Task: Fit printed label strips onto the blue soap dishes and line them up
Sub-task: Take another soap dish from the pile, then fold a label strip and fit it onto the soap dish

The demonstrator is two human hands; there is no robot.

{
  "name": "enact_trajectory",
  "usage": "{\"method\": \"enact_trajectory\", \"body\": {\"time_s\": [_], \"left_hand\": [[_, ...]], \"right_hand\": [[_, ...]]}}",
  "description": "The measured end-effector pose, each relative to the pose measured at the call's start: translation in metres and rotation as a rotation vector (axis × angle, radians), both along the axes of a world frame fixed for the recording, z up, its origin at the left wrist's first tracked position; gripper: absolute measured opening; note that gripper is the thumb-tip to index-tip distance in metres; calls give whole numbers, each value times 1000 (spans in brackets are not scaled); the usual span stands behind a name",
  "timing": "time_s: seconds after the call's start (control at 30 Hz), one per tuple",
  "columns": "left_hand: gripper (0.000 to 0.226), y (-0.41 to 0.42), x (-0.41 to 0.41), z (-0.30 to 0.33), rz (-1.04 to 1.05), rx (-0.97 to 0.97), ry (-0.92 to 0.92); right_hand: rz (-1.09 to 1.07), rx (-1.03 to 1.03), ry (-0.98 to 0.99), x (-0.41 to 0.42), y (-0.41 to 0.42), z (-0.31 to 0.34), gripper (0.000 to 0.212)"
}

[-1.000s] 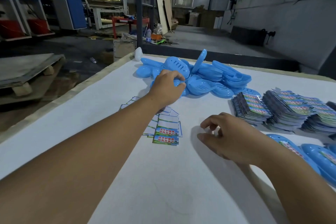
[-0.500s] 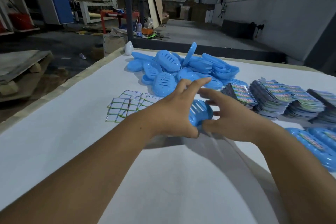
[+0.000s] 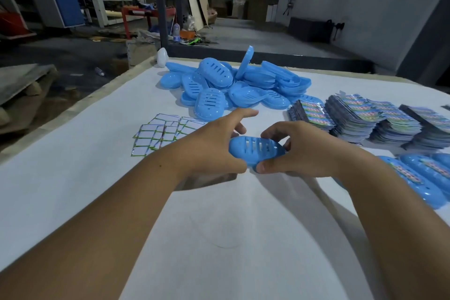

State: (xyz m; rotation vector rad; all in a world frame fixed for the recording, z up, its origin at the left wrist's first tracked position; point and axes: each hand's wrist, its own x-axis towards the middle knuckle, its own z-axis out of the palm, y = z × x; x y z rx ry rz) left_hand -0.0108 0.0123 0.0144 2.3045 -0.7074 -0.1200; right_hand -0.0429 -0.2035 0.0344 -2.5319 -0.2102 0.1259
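Both hands hold one blue slotted soap dish [image 3: 255,150] just above the white table [image 3: 73,190], its slotted underside facing up. My left hand [image 3: 214,146] grips its left end, with the index finger stretched out. My right hand [image 3: 294,151] grips its right end, thumb on the near edge. A heap of blue soap dishes [image 3: 231,85] lies at the far middle of the table. Stacks of printed label strips [image 3: 365,119] sit to the right. Labelled dishes [image 3: 418,178] lie in a row at the right edge.
Small white cards with green borders [image 3: 160,134] are spread on the table left of my left hand. A white egg-shaped object [image 3: 162,57] stands at the table's far left corner. Beyond the table is a workshop floor with pallets and a red bench.
My left hand took a dish from the heap and brought it toward me; my right hand rose from the table and joined it. Both hands now grip that dish closer to me.
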Motion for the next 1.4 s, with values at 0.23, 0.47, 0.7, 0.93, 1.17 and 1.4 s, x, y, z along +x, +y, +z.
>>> {"method": "enact_trajectory", "body": {"time_s": [0.23, 0.47, 0.7, 0.93, 1.17, 1.4], "left_hand": [[41, 21, 6, 8, 356, 289, -164], [71, 42, 14, 9, 551, 531, -113], [78, 40, 9, 14, 536, 491, -45], [85, 39, 13, 16, 550, 294, 28], [88, 30, 9, 7, 562, 298, -4], [71, 31, 9, 12, 531, 150, 69]], "right_hand": [[17, -100, 60, 3, -1, -1, 75], [-8, -75, -22, 4, 1, -1, 113], [-16, -109, -42, 3, 1, -1, 106], [-23, -140, -72, 2, 3, -3, 100], [-21, -175, -100, 5, 5, -5, 89], [-32, -173, -91, 4, 11, -4, 87]]}}
